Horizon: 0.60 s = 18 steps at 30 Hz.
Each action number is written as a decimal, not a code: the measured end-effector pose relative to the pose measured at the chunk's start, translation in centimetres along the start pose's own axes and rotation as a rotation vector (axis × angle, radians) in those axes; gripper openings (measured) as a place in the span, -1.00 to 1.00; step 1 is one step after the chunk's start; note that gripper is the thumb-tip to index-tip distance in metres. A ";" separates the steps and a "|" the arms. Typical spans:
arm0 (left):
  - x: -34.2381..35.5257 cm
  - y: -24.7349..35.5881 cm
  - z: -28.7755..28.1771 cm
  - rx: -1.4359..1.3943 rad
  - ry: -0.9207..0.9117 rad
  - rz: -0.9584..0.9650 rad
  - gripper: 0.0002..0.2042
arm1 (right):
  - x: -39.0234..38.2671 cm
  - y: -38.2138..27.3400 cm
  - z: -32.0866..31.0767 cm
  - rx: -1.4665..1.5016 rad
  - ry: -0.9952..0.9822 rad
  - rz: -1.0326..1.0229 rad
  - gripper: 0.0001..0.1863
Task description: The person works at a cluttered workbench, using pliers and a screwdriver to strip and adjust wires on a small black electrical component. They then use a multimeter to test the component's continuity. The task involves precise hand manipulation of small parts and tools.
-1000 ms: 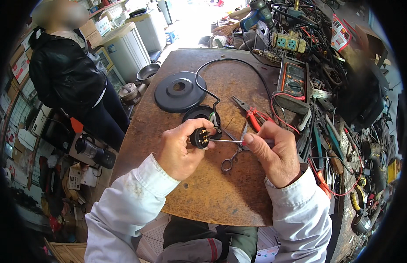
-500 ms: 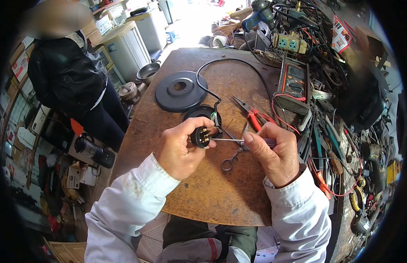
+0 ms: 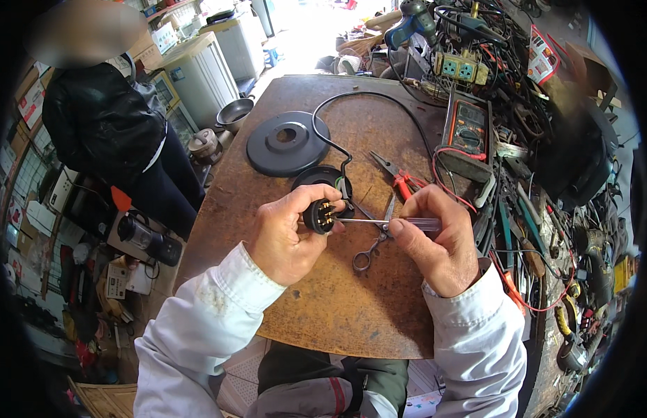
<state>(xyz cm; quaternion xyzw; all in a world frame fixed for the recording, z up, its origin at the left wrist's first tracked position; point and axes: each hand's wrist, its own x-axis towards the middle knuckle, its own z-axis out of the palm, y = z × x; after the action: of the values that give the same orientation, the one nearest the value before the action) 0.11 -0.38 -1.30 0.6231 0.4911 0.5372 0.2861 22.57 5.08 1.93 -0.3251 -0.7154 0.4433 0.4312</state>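
Note:
Between its thumb and fingers my left hand grips a small round black connector with brass contacts facing right. My right hand is closed round the clear handle of a screwdriver, whose thin shaft reaches left to the connector; the exact touching point is too small to make out. Just behind the connector lies a black round cup-shaped part, with a green wire by its edge. A black cable loops over the table from there. Scissors lie beneath the screwdriver.
A dark round cover rests on the wooden table. Red-handled pliers lie beyond my right hand, near a multimeter. Tools and cables crowd the right side. A person in a black jacket stands at the left.
My right hand's fingers have shifted and turned slightly on the screwdriver handle, baring more of it. The left hand and connector stay nearly in place.

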 end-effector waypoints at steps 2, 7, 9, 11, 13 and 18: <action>0.0 -0.1 0.0 0.003 0.002 0.003 -0.56 | -0.2 0.0 0.0 -0.006 -0.017 0.053 -0.61; 0.0 -0.1 0.2 -0.024 -0.002 0.001 -0.56 | -0.2 -0.3 0.1 -0.007 -0.026 0.125 -0.62; 0.1 -0.1 0.0 -0.003 -0.006 0.008 -0.56 | 0.0 0.0 0.0 0.007 0.008 0.083 -0.59; 0.1 0.0 0.0 -0.003 -0.006 0.003 -0.56 | -0.1 -0.1 0.0 -0.003 0.000 0.038 -0.59; 0.0 0.0 0.2 -0.024 -0.001 -0.015 -0.55 | -0.1 -0.3 0.0 -0.010 -0.012 0.072 -0.60; 0.0 0.0 -0.1 -0.038 -0.009 -0.016 -0.56 | -0.1 -0.4 0.0 -0.064 -0.017 0.171 -0.64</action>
<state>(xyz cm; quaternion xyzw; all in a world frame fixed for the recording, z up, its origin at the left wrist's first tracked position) 0.05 -0.38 -1.30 0.6161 0.4847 0.5411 0.3045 22.61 4.88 2.27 -0.3949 -0.7026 0.4579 0.3751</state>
